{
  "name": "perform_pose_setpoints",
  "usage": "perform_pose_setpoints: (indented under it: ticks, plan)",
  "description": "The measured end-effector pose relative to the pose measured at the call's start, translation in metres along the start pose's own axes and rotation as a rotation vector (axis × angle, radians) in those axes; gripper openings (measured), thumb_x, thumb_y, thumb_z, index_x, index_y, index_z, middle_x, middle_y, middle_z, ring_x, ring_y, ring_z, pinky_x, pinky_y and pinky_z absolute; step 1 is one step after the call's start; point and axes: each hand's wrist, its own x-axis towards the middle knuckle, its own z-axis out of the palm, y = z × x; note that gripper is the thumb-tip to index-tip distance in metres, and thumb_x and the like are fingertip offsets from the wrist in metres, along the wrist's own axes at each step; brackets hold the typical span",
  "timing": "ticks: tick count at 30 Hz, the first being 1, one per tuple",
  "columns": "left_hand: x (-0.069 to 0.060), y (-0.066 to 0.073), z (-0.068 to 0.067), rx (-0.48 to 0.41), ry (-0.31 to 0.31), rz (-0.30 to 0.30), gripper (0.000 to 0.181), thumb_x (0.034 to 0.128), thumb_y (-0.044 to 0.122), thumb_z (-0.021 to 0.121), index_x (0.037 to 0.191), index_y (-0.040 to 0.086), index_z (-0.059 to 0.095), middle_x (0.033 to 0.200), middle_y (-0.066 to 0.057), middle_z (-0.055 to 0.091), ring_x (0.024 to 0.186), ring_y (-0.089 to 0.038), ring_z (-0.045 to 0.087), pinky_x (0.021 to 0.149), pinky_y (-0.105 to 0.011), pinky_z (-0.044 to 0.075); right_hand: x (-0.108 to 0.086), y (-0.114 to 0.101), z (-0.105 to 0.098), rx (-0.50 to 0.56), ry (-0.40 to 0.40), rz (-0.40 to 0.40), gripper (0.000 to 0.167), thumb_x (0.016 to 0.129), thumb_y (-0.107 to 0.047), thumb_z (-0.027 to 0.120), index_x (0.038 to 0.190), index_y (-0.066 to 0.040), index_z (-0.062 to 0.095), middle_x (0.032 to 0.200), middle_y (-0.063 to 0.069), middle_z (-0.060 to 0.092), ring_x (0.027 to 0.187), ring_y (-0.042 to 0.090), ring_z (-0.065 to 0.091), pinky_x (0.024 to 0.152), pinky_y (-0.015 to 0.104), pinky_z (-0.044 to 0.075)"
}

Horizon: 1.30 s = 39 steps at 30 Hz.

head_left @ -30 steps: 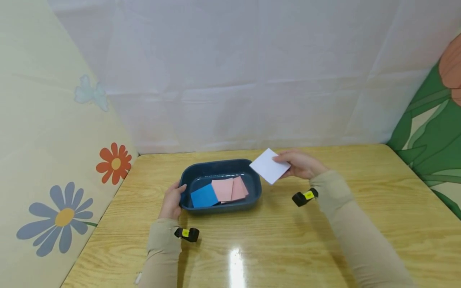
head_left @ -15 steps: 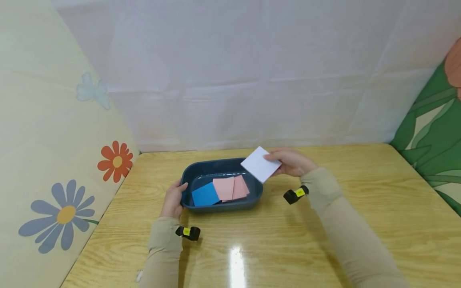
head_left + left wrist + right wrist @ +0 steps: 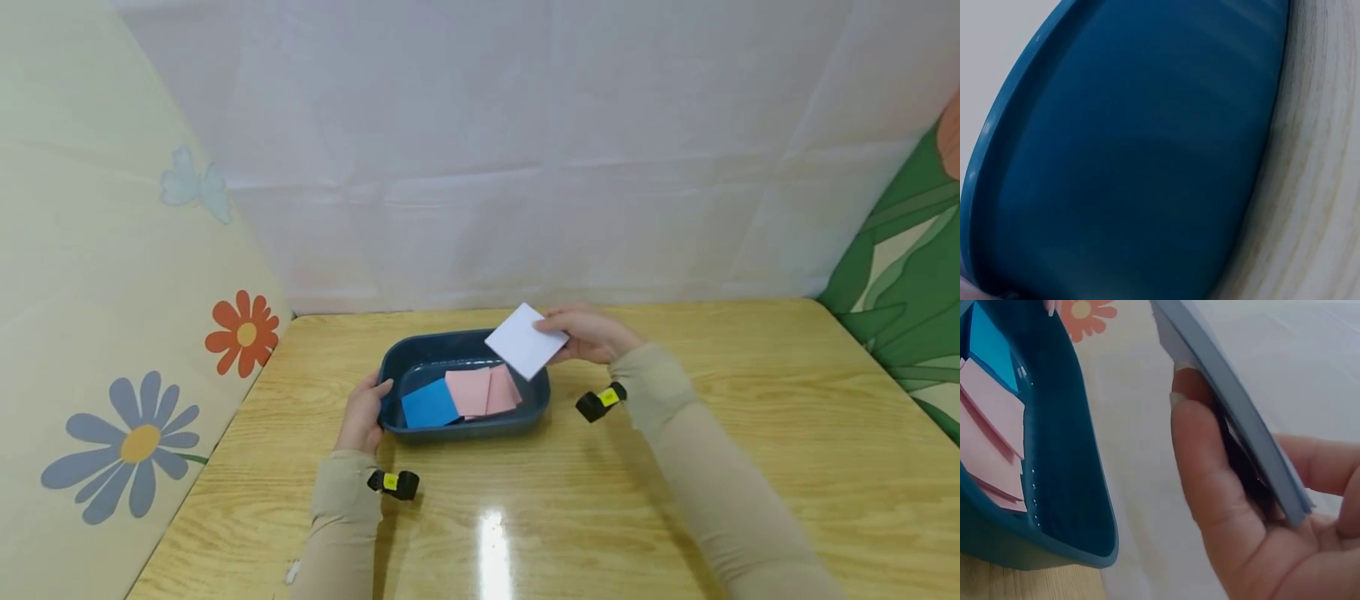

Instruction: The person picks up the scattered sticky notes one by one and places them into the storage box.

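Note:
My left hand (image 3: 361, 417) grips the left end of a dark blue oblong basin (image 3: 517, 427), its thumb over the rim. Inside the basin lie a blue square of note paper (image 3: 430, 404) and several overlapping pink note papers (image 3: 468, 392). My right hand (image 3: 592, 333) pinches a thin stack of white square note paper (image 3: 525, 343), thumb on top and fingers beneath. Held tilted, the stack is above the basin's right end and hides part of its rim. In the right wrist view the stack's layered edge (image 3: 1241, 412) shows. The basin's outer wall (image 3: 1135, 156) fills the left wrist view.
The basin stands on a wood-grain table (image 3: 675, 433). A white cloth (image 3: 487, 167) hangs behind the table, and a cloth with printed flowers (image 3: 135, 446) stands on the left. A small white scrap (image 3: 292, 571) lies beside the left sleeve.
My right hand has moved left with the white stack, from beside the basin's right end to above it. The left hand keeps its grip on the basin.

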Motion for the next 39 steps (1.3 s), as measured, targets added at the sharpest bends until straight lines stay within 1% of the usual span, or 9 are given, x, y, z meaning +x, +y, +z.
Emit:
perform_pose_setpoints:
  ticks: [3, 7, 12, 15, 25, 29, 34, 36, 39]
  plan:
    - [-0.001, -0.001, -0.001, 0.003, -0.008, 0.011, 0.048, 0.1052, 0.009, 0.037, 0.151, -0.001, 0.026, 0.157, -0.017, 0.023, 0.142, -0.032, 0.023, 0.114, -0.045, 0.024, 0.004, 0.0, 0.006, -0.001, -0.017, 0.01, 0.041, 0.101, -0.006, 0.043, 0.135, 0.018, 0.037, 0.097, 0.009, 0.061, 0.08, 0.018, 0.064, 0.074, 0.035, 0.056]
    - [-0.001, -0.002, -0.001, 0.004, -0.018, 0.027, 0.049, 0.1049, 0.008, 0.036, 0.151, -0.005, 0.025, 0.157, -0.02, 0.023, 0.141, -0.033, 0.024, 0.114, -0.045, 0.024, 0.009, 0.0, 0.014, -0.014, -0.069, 0.018, 0.042, 0.1, -0.002, 0.041, 0.136, 0.019, 0.034, 0.098, 0.011, 0.06, 0.08, 0.018, 0.064, 0.072, 0.035, 0.057]
    - [-0.002, -0.003, -0.002, 0.003, -0.026, 0.035, 0.049, 0.1048, 0.007, 0.035, 0.151, -0.005, 0.024, 0.156, -0.021, 0.022, 0.141, -0.034, 0.024, 0.113, -0.046, 0.024, 0.013, -0.002, 0.024, -0.065, -0.117, 0.048, 0.043, 0.098, 0.002, 0.04, 0.138, 0.017, 0.033, 0.101, 0.016, 0.059, 0.079, 0.021, 0.063, 0.069, 0.035, 0.058]
    - [-0.002, -0.002, -0.002, 0.004, -0.025, 0.03, 0.049, 0.105, 0.008, 0.035, 0.151, -0.005, 0.023, 0.157, -0.021, 0.022, 0.141, -0.034, 0.024, 0.113, -0.046, 0.024, 0.018, -0.002, 0.029, -0.094, -0.124, 0.071, 0.044, 0.097, 0.003, 0.04, 0.139, 0.015, 0.035, 0.103, 0.019, 0.058, 0.079, 0.023, 0.063, 0.067, 0.034, 0.058]
    - [0.0, -0.001, -0.001, 0.001, -0.011, -0.002, 0.05, 0.1051, 0.008, 0.037, 0.152, -0.002, 0.024, 0.158, -0.018, 0.021, 0.142, -0.033, 0.023, 0.114, -0.046, 0.023, 0.031, -0.003, 0.044, -0.245, -0.073, 0.14, 0.039, 0.099, -0.002, 0.048, 0.133, 0.016, 0.043, 0.103, 0.023, 0.063, 0.071, 0.021, 0.066, 0.062, 0.031, 0.058]
    - [0.002, -0.002, 0.0, 0.009, -0.01, -0.002, 0.049, 0.1051, 0.008, 0.036, 0.152, -0.002, 0.024, 0.158, -0.018, 0.021, 0.142, -0.033, 0.023, 0.114, -0.046, 0.024, 0.037, 0.0, 0.049, -0.307, -0.028, 0.161, 0.036, 0.097, -0.001, 0.052, 0.129, 0.015, 0.047, 0.11, 0.027, 0.061, 0.078, 0.028, 0.067, 0.064, 0.034, 0.058]
    - [0.002, -0.002, 0.0, 0.021, -0.008, 0.0, 0.049, 0.1053, 0.008, 0.036, 0.152, -0.002, 0.025, 0.157, -0.019, 0.022, 0.142, -0.033, 0.024, 0.114, -0.047, 0.024, 0.043, 0.003, 0.055, -0.371, 0.009, 0.191, 0.039, 0.095, 0.002, 0.052, 0.132, 0.014, 0.046, 0.115, 0.029, 0.06, 0.09, 0.036, 0.067, 0.069, 0.038, 0.058]
    - [0.002, -0.003, -0.001, 0.024, -0.009, 0.003, 0.049, 0.1053, 0.008, 0.035, 0.151, -0.003, 0.025, 0.157, -0.019, 0.022, 0.142, -0.034, 0.024, 0.114, -0.047, 0.024, 0.045, 0.004, 0.057, -0.387, 0.011, 0.2, 0.042, 0.095, 0.003, 0.051, 0.135, 0.014, 0.044, 0.115, 0.029, 0.06, 0.089, 0.036, 0.067, 0.068, 0.037, 0.058]
    - [0.003, -0.003, 0.0, 0.03, -0.007, 0.009, 0.048, 0.1055, 0.009, 0.035, 0.151, -0.003, 0.025, 0.157, -0.019, 0.023, 0.142, -0.034, 0.023, 0.114, -0.047, 0.024, 0.045, 0.003, 0.057, -0.402, 0.018, 0.21, 0.046, 0.095, 0.005, 0.052, 0.138, 0.014, 0.04, 0.113, 0.028, 0.06, 0.083, 0.033, 0.068, 0.066, 0.036, 0.058]
